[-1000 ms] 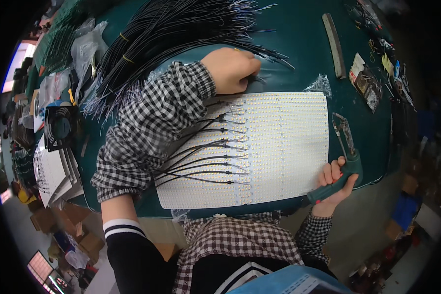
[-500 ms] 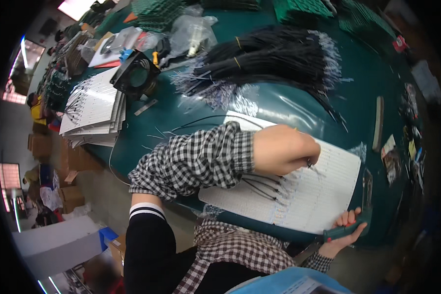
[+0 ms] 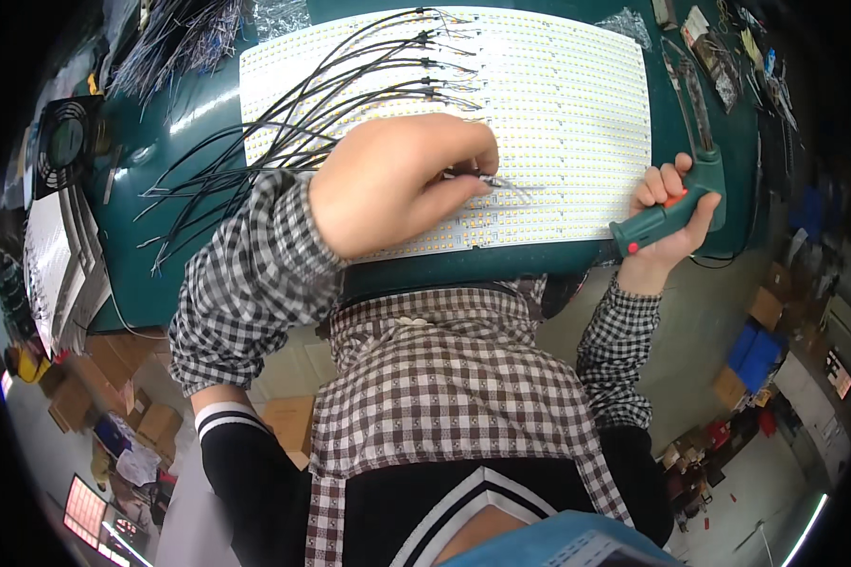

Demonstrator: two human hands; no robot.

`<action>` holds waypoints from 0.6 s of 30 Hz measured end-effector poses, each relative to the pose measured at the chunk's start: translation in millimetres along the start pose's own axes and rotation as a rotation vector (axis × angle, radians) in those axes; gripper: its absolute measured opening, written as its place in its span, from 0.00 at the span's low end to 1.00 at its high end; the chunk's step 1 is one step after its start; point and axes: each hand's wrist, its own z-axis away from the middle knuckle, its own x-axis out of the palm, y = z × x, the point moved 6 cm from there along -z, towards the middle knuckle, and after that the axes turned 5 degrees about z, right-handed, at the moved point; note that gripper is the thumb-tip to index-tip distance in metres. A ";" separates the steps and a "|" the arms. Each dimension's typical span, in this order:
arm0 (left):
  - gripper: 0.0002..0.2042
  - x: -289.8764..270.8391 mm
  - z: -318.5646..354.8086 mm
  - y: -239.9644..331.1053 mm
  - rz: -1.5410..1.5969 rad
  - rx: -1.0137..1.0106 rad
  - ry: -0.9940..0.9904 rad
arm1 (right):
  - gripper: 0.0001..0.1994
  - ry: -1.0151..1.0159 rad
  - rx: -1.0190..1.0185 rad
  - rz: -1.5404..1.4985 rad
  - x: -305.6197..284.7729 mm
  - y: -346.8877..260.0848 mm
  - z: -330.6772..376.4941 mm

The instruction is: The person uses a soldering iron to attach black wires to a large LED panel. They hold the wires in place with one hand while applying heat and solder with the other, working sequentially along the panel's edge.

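A white LED panel (image 3: 567,123), dotted with rows of tiny yellowish chips, lies flat on the green table. My left hand (image 3: 407,180) is over its near half, thumb and fingers pinched on the end of a black cable (image 3: 460,174). Thin bare-tipped wires (image 3: 512,190) stick out from that pinch toward the right. Several black cables (image 3: 369,64) are joined in a row farther up the panel, their loose ends trailing left. My right hand (image 3: 669,213) is wrapped round a green soldering gun (image 3: 667,225) with a red trigger, its tip pointing away from me beside the panel's right edge.
A small black fan (image 3: 66,144) and stacked white panels (image 3: 61,269) occupy the table's left end. Bundled wires (image 3: 184,42) lie at the far left. Plastic-wrapped items (image 3: 709,57) sit far right. Cardboard boxes (image 3: 161,425) stand on the floor to the left.
The view has swung down, showing more of my apron. Relative to the panel, my left hand has come back toward the near edge, still pinching a cable. My right hand keeps hold of the soldering gun.
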 end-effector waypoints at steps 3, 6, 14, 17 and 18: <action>0.09 9.8 11.5 5.3 -0.053 -0.045 -0.018 | 0.33 -0.031 0.000 -0.009 1.4 -2.3 1.6; 0.08 27.3 20.4 -1.9 -0.120 -0.093 0.012 | 0.34 -0.084 -0.043 0.046 14.4 -15.1 11.7; 0.06 37.0 18.7 0.3 -0.263 -0.140 0.111 | 0.35 -0.049 -0.119 0.246 24.4 -25.1 50.7; 0.06 33.7 18.6 5.8 -0.316 -0.149 0.178 | 0.36 -0.028 -0.117 0.255 26.4 -21.1 63.1; 0.07 33.8 18.9 4.8 -0.295 -0.141 0.188 | 0.36 -0.032 -0.107 0.257 26.1 -20.0 66.1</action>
